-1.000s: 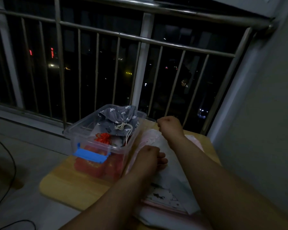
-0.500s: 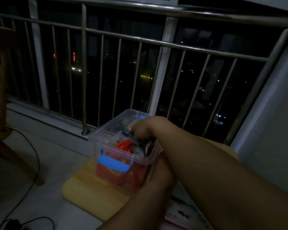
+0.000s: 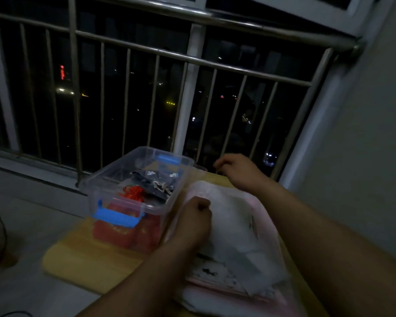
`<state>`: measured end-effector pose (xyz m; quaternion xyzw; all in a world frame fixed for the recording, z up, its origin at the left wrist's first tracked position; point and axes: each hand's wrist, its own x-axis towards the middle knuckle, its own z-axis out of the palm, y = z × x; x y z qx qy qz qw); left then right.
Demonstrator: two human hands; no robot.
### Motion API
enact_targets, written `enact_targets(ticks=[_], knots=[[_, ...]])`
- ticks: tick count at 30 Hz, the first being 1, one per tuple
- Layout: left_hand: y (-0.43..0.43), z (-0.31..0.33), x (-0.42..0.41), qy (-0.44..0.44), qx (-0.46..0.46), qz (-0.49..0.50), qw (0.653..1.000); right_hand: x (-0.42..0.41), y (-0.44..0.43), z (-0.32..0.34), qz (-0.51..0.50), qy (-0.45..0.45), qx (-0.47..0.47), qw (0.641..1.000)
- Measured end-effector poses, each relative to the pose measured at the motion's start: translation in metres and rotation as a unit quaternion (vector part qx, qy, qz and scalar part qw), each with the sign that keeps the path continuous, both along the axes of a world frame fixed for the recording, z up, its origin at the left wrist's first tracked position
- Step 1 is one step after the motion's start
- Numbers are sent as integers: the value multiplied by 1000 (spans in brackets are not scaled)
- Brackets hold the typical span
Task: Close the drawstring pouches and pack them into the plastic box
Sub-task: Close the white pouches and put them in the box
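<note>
Clear plastic box (image 3: 101, 174) with 1 grey pouch (image 3: 151, 182) atop red pouches (image 3: 124, 232) inside.

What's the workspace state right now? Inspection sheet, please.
Surface: wooden board, carrying the box and a bag pile.
Job's things: clear plastic box, open top, blue latches; grey patterned pouch and red pouches inside.
Clutter: pile of pale flat bags, right of the box.
Grippers: left hand curled, on the pile; right hand curled near the board's far edge; too blurred to tell whether either grips anything.
Cables: dark cable on the floor, far left.
Surroundings: metal railing, dark night window behind it, wall at right.
</note>
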<state>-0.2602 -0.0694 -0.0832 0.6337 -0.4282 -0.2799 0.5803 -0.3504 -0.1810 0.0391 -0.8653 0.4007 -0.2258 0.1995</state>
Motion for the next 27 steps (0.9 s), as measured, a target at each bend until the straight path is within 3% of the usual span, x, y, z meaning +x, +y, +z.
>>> enact_targets(ticks=[6, 9, 16, 20, 23, 25, 27], knots=[[8, 2, -3, -94, 85, 10, 992, -91, 4, -68, -122, 59, 35, 990], [8, -1, -3, -141, 131, -8, 981, -107, 20, -92, -118, 73, 91, 986], [12, 2, 2, -249, 165, -26, 954, -100, 28, -98, -137, 138, 119, 974], [7, 6, 3, -224, 73, -49, 971, -112, 37, -87, -157, -15, 175, 972], [8, 9, 0, -176, 7, 1, 984, -123, 49, -81, -176, -151, 248, 940], [10, 10, -4, -178, 5, 44, 983, -128, 60, -86, -195, -233, 288, 908], [12, 13, -7, -190, 60, 15, 980, -133, 70, -95, -207, -294, 313, 879]])
